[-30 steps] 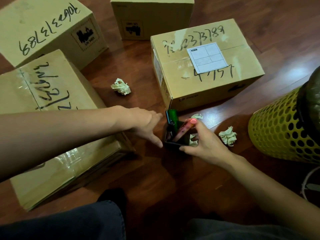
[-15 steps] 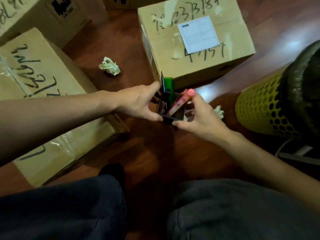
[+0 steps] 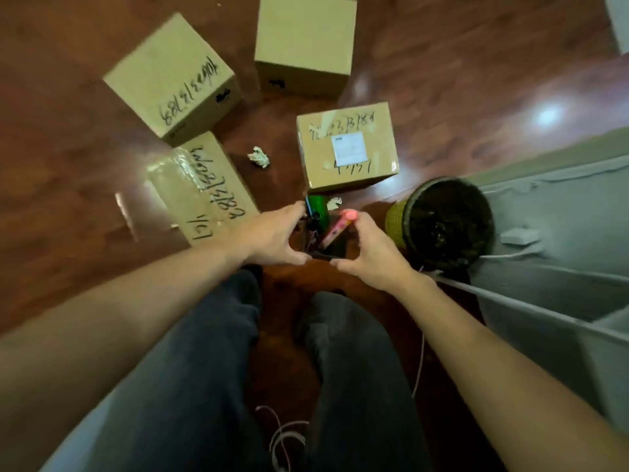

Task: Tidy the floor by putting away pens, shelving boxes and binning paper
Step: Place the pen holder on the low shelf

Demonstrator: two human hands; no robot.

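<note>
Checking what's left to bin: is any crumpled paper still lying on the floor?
Yes, one crumpled paper lies on the floor between the boxes.

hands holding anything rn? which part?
Both hands grip the black pen holder: left hand on its left side, right hand on its right side, fingers near the pink pen.

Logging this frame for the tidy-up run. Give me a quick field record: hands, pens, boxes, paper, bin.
left hand: grips pen holder's left side
right hand: grips pen holder's right side
pen holder: dark, held between both hands
pens: green marker and pink marker in holder
boxes: four cardboard boxes on floor, one labelled
paper: crumpled ball between boxes; another by labelled box
bin: yellow mesh, dark liner, right of hands
</note>
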